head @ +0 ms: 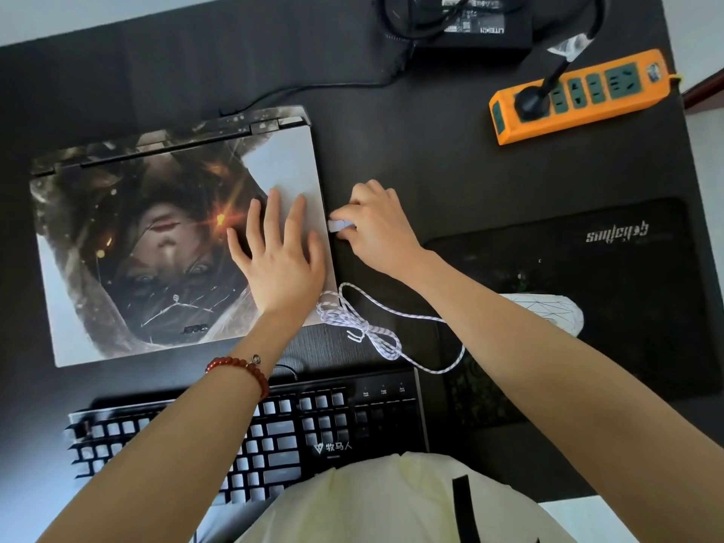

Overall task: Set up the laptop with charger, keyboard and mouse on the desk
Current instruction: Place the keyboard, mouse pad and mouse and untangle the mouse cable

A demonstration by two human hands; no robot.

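Observation:
The closed laptop, its lid covered with a printed picture, lies on the left half of the dark desk. My left hand rests flat on the lid near its right edge, fingers spread. My right hand pinches a white USB plug against the laptop's right side. From the plug a white braided cable runs in a loose bundle to the white mouse, mostly hidden behind my right forearm. The black keyboard with white keys lies at the front. The black charger brick sits at the back, its cord reaching the laptop's rear.
An orange power strip at the back right has a black plug in one socket. A black mouse pad covers the right side. The desk's right edge runs close beside the strip and the pad.

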